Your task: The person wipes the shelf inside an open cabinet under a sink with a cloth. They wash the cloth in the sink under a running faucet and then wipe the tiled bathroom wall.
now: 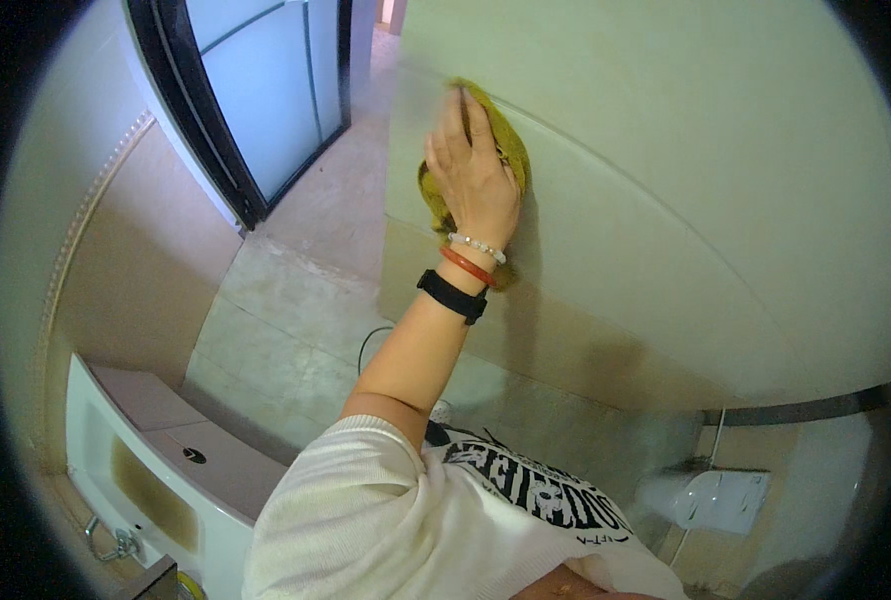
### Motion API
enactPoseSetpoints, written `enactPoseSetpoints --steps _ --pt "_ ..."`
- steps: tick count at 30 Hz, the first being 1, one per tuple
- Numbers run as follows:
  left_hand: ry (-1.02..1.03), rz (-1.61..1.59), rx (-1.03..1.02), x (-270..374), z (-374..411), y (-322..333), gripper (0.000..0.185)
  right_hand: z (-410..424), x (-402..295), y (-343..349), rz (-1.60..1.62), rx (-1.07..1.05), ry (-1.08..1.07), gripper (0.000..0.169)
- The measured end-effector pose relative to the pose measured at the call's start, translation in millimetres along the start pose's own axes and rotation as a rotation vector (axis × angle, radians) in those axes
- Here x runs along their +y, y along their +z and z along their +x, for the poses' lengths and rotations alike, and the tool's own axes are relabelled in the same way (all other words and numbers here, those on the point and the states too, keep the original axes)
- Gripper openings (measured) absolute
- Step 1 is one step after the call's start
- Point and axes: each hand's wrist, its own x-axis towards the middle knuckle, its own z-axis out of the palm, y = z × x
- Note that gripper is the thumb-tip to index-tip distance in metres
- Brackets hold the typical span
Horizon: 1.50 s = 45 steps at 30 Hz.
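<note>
My left hand [477, 176], fingers stretched out, presses a yellow-green cloth [516, 146] against the pale tiled wall [640, 247]. Parts of the cloth show on both sides of the hand, and the fingertips are slightly blurred. On that wrist are a beaded bracelet [477, 246], a red bangle [468, 266] and a black band [453, 297]. A joint line runs across the wall beside the cloth. My right hand is out of view.
A white washbasin [89, 420] with a metal tap [119, 544] stands at lower left, above a cabinet [212, 450]. A black-framed frosted glass door [265, 97] is at upper left. Below lies the tiled floor [265, 330], with a thin dark cable. A white fixture [730, 499] and pipe are at lower right.
</note>
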Motion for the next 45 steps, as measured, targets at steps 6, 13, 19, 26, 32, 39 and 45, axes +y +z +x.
enactPoseSetpoints --steps 6,13,19,26,32,39,45 --pt "0.021 -0.008 0.035 -13.3 -2.4 23.0 0.062 3.7 -34.3 9.7 -0.010 -0.006 -0.085 0.035" --pt "0.074 0.021 0.050 -34.9 2.2 44.8 0.062 7.8 -35.0 10.3 -0.039 -0.016 -0.060 0.034" --pt "0.104 0.001 0.046 -34.3 -3.5 37.4 0.066 8.5 -46.0 9.3 -0.089 -0.037 -0.113 0.034" --pt "0.096 0.024 0.036 -30.4 -5.1 29.4 0.060 11.0 -71.2 9.9 -0.143 -0.053 -0.185 0.034" --pt "0.081 0.045 0.015 -38.0 -5.2 32.3 0.059 14.6 -93.7 8.1 -0.206 -0.075 -0.224 0.034" --pt "-0.107 0.096 -0.052 -76.5 -31.4 33.7 0.060 7.3 -108.4 5.7 -0.269 -0.091 -0.267 0.034" --pt "-0.343 0.091 -0.084 -110.2 -82.2 47.3 0.061 11.8 -114.2 0.5 -0.288 -0.081 -0.261 0.034"
